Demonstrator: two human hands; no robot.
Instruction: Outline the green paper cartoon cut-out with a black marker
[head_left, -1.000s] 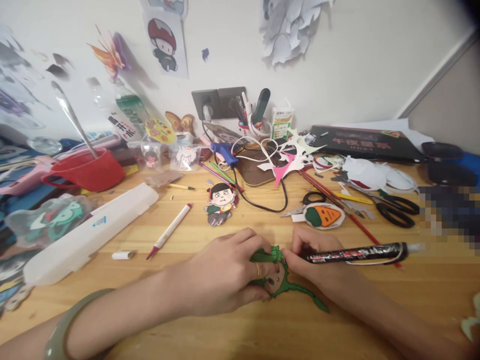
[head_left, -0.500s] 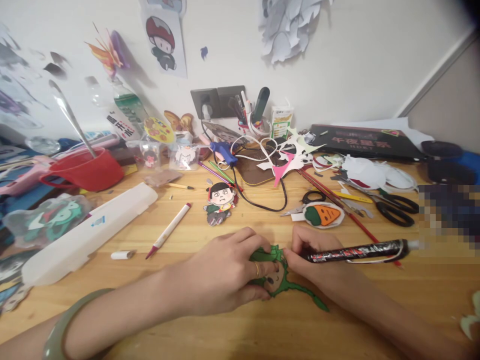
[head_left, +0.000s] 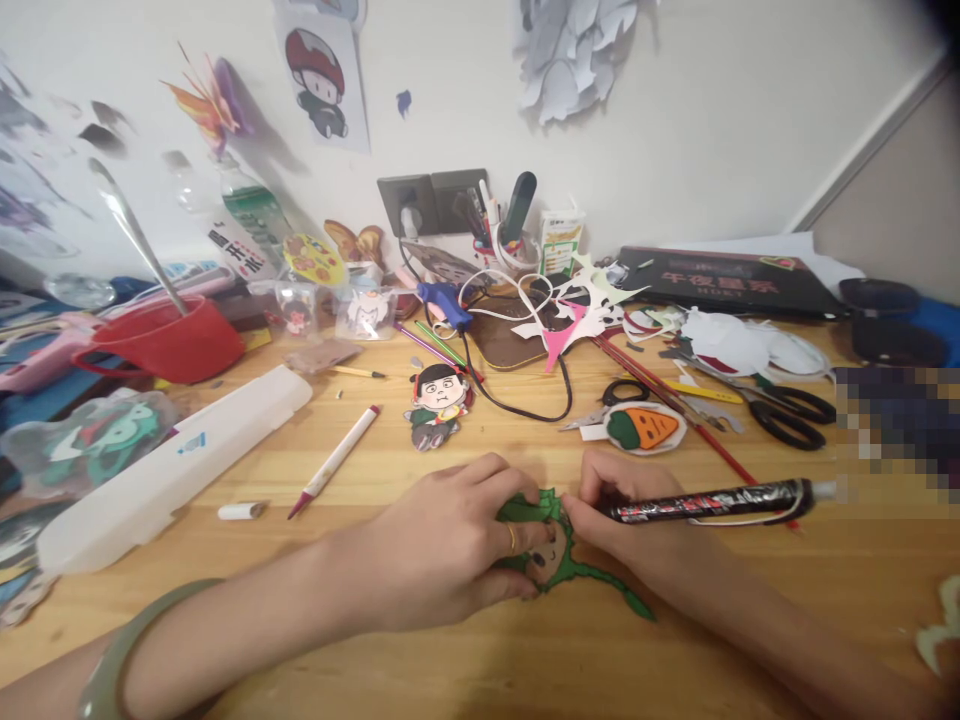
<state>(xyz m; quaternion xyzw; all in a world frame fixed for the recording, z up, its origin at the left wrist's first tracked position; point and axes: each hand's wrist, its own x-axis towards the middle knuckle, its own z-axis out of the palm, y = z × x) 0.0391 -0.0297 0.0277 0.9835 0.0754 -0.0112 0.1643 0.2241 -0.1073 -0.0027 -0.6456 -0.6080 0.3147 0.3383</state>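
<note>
A green cartoon-figure cutout (head_left: 577,572) lies flat on the wooden desk (head_left: 480,660) near its front edge. My left hand (head_left: 442,545), with a ring on one finger, presses down on the cutout's left side with fingers curled over it. My right hand (head_left: 634,520) grips a black marker pen (head_left: 712,500) that points left, its tip at the cutout's head. The pen's far end sticks out to the right.
Behind the hands lie a red-tipped pen (head_left: 334,460), its white cap (head_left: 240,511), a boy-figure sticker (head_left: 436,393), a carrot sticker (head_left: 643,428), scissors (head_left: 780,408) and a glue gun (head_left: 446,298). A white case (head_left: 172,470) and red bowl (head_left: 161,345) sit at left.
Both hands stay on the green cutout with the pen tip at its head. Only the view has shifted slightly.
</note>
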